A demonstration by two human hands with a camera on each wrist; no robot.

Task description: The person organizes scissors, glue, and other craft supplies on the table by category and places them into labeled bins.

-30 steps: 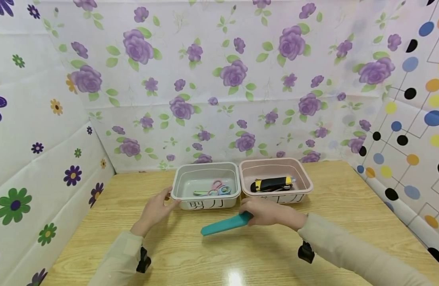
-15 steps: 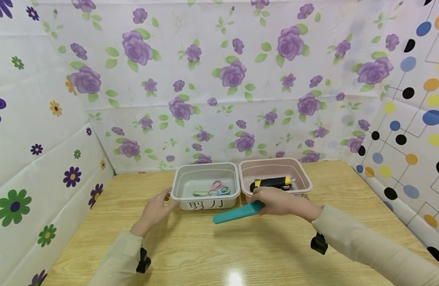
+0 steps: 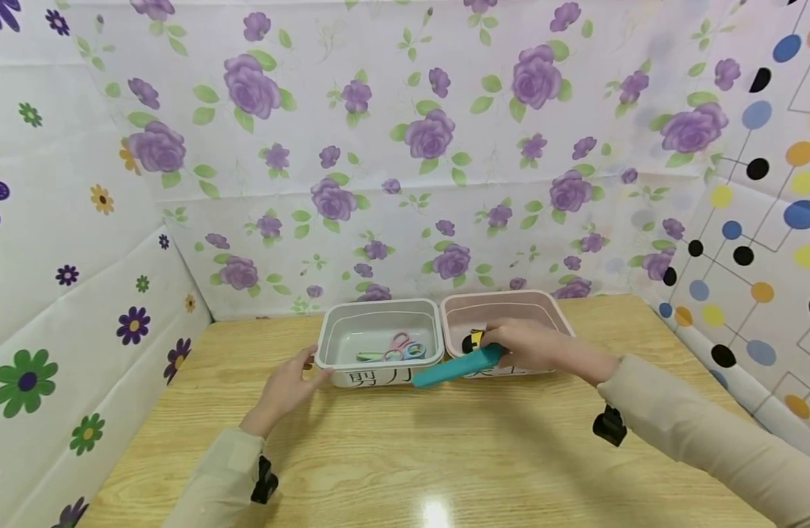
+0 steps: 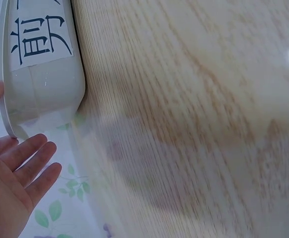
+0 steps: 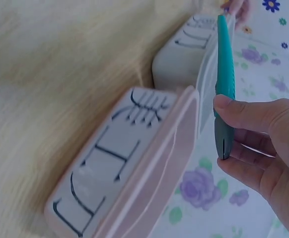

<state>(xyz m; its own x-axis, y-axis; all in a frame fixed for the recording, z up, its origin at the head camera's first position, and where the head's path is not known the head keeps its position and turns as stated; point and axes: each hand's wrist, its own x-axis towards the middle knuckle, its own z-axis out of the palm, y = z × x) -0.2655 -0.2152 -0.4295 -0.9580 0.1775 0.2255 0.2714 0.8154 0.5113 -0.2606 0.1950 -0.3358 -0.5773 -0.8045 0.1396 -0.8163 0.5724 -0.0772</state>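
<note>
My right hand (image 3: 526,345) pinches a teal utility knife (image 3: 457,367) by one end, over the front rim of the pink bin (image 3: 460,315). In the right wrist view the knife's darker end (image 5: 224,139) lies between thumb and fingers. Behind the hand, part of a black-and-yellow utility knife (image 3: 473,342) shows inside that bin; the rest is hidden. On the left, my left hand (image 3: 287,389) touches the corner of the grey-white bin (image 3: 339,378) with extended fingers, its thumb at the rim. Scissors (image 3: 414,352) with pink and blue handles lie in this bin.
Both bins stand side by side at the back of the wooden table (image 3: 378,462), with labels on their front walls. A flower-patterned cloth (image 3: 391,242) rises right behind them. A dotted cloth (image 3: 761,242) borders the right side.
My right hand has carried the teal utility knife rightward and up, from in front of the bins to over the pink bin's front rim. The left hand has stayed at the grey-white bin.
</note>
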